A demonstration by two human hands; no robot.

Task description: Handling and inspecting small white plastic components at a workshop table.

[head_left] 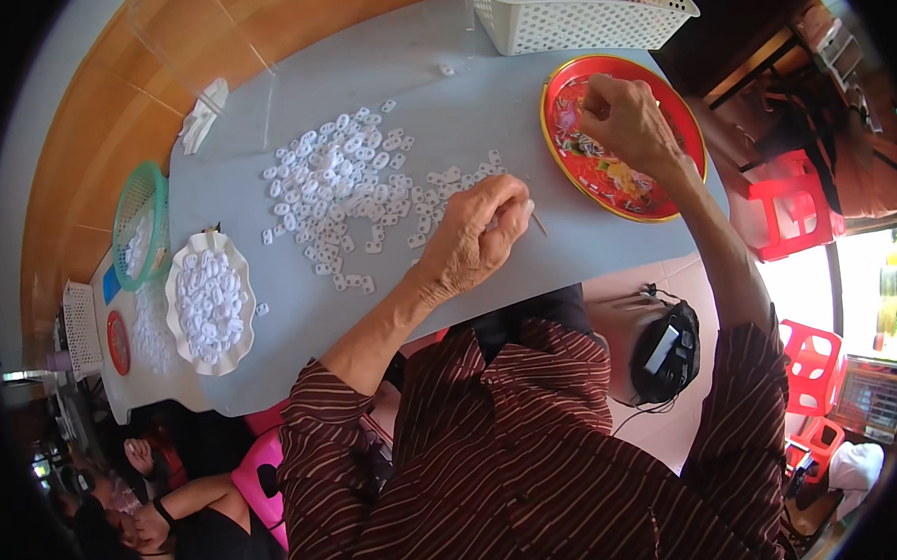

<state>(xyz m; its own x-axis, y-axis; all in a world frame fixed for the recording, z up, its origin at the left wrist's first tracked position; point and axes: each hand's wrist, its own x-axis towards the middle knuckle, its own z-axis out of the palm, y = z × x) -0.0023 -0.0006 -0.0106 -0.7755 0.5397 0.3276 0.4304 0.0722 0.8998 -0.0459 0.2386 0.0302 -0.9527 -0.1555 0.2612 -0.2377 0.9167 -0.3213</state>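
My left hand (477, 234) is closed, thumb against curled fingers, just above the grey table; what it pinches is hidden. A thin pale stick (540, 223) shows beside its fingertips; I cannot tell whether it is held or lying there. Over the red round tray (553, 155) with a gold rim, my right hand (627, 122) has its fingers drawn together, and anything in them is too small to make out. Small thin bits lie scattered in that tray. Left of my left hand spreads a heap of small white plastic pieces (334, 170) with two holes each.
A white perforated basket (588, 29) of white pieces stands at the far right. At the left are a scalloped white dish (177, 312) heaped with white pieces and a green mesh basket (118, 229). Another person (219, 530) sits lower left. Red stools (791, 205) stand at right.
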